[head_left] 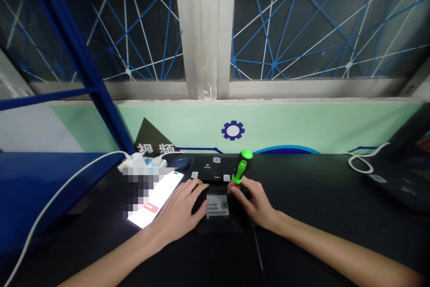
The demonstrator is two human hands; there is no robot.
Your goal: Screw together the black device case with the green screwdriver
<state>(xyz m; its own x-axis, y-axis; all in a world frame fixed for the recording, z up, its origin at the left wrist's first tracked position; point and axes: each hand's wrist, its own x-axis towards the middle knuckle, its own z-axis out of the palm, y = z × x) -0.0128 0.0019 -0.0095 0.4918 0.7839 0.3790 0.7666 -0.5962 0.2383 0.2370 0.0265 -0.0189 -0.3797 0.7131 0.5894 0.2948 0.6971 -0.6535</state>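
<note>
A flat black box with a white printed label (217,205) lies on the table in front of me. My left hand (183,206) rests along its left side with fingers stretched out, the thumb touching near the label. At the box's right far corner, my right hand (251,199) pinches low on a green and black screwdriver (242,166), just below its green collar. The screwdriver stands nearly upright, handle up; its tip is hidden by the fingers. Beside my left hand, a phone with a bright screen (164,195) lies partly blurred out.
Behind the labelled box sit another black box (208,169) and a dark mouse-like object (180,163). A white power strip (143,164) with a cable stands at the back left. On the right lie a white cable (361,164) and a black device (399,190).
</note>
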